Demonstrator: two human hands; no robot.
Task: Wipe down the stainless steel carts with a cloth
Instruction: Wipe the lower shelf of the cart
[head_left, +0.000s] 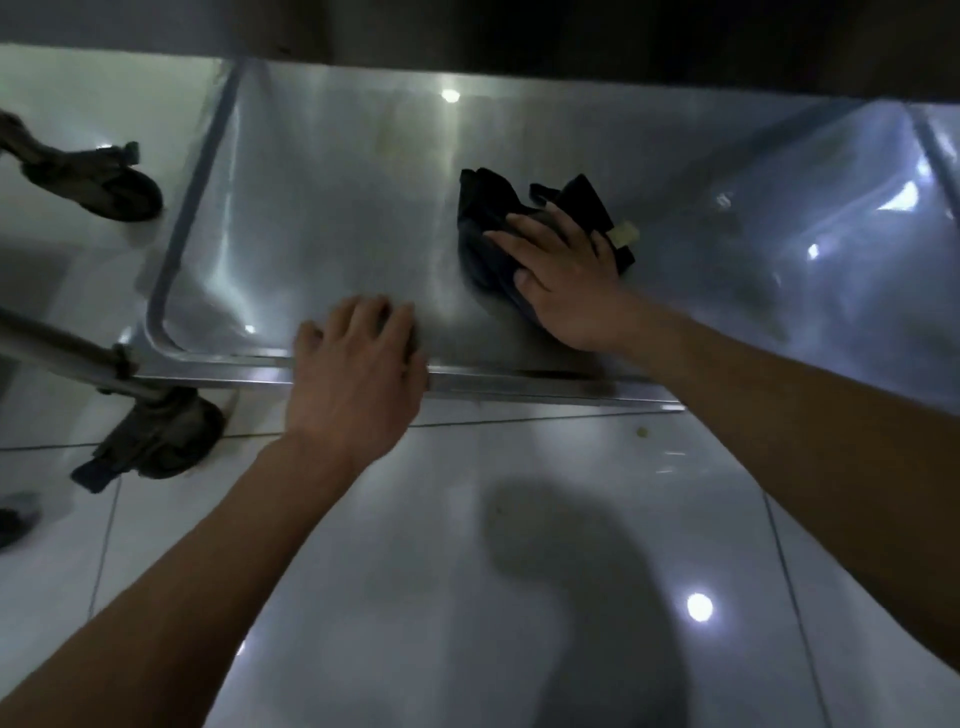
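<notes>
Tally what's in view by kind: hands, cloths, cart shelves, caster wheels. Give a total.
Hands: 2, the left hand on the shelf's front rim and the right hand pressing the cloth
Cloths: 1, a dark cloth
Cart shelves: 1, a steel shelf
Caster wheels: 2, far wheel and near wheel
Total: 6

We see low stainless steel cart shelf (332, 218), raised rim round its edge, lights mirrored in it. On shelf: crumpled dark cloth (493, 228) right of middle, pale tag at its right side. Our right hand (563, 275) lies flat on cloth; left hand (358, 364) rests on near rim. Below, glossy white tiled floor (467, 597) carries two cart casters (156, 436) at left.
</notes>
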